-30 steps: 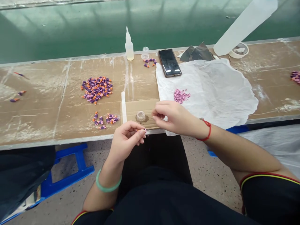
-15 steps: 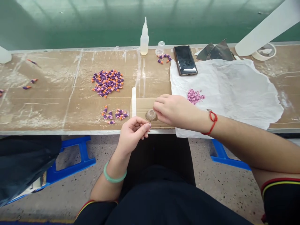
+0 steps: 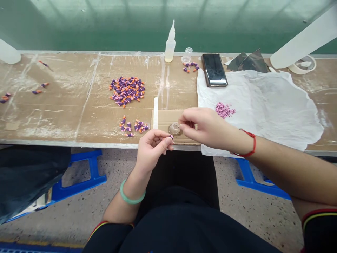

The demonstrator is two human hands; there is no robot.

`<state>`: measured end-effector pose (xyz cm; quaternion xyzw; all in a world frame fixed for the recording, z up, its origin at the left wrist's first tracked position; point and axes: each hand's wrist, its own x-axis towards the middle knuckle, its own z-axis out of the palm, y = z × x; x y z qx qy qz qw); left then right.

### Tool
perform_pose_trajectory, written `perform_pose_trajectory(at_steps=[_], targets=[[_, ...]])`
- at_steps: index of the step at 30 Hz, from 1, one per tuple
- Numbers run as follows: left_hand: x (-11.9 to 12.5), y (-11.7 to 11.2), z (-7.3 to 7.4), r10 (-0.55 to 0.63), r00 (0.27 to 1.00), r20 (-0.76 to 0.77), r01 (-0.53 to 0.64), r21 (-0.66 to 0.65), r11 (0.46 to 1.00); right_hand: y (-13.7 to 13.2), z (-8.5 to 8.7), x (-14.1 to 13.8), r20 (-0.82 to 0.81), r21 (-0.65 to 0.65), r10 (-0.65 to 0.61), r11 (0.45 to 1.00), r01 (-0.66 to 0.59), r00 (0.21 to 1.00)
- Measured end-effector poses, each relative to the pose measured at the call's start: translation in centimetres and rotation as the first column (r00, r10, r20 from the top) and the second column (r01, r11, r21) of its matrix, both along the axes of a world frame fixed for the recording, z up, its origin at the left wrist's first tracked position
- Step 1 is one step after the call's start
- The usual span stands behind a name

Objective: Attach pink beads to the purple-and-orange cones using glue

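Between the thumb and fingertips of my left hand [image 3: 151,149] is a small purple-and-pink clay piece [image 3: 171,136], mostly covered by the fingers. My right hand [image 3: 207,126] is pinched beside a small clear cup [image 3: 174,128]; whatever its fingertips hold is too small to make out. The cup stands on a cardboard pad [image 3: 164,117], with a white strip [image 3: 156,112] along the pad's left side. Left of the strip lie small groups of purple, pink and orange clay pieces [image 3: 141,126]. A bigger pile of such pieces [image 3: 127,92] lies behind them.
Tiny pink bits [image 3: 224,110] lie on a white cloth [image 3: 268,109] at the right. A phone [image 3: 214,69] overlaps the cloth's back edge. A nozzle bottle [image 3: 170,47] and a clear cap [image 3: 187,55] stand at the back, and a tape roll [image 3: 302,66] is far right.
The whole view has shifted, so things on the table appear further right. My right fingertips have drawn slightly away from the cup's rim. More of the piece in my left hand shows.
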<state>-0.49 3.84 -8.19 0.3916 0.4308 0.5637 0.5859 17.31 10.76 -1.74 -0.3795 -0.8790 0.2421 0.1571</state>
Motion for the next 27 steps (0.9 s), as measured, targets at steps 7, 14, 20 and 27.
perform_pose_trajectory(at_steps=[7,14,20,27], targets=[[1.0,-1.2,1.9,0.070,0.996,0.051,-0.077,0.140,0.987,-3.6,1.1,-0.1,-0.395,-0.605,-0.286,0.796,-0.013,0.873],[1.2,-1.6,2.7,0.057,0.997,0.047,-0.064,0.176,0.982,-4.3,2.1,0.1,-0.366,-0.490,-0.238,0.871,0.031,0.900],[1.3,-1.6,2.9,0.048,0.998,0.049,-0.057,0.197,0.979,-4.5,2.5,0.1,-0.363,-0.417,-0.208,0.908,0.041,0.908],[1.4,-1.7,3.1,0.034,0.996,0.079,-0.050,0.211,0.976,-4.4,2.6,0.3,-0.329,-0.326,-0.170,0.944,0.057,0.929]])
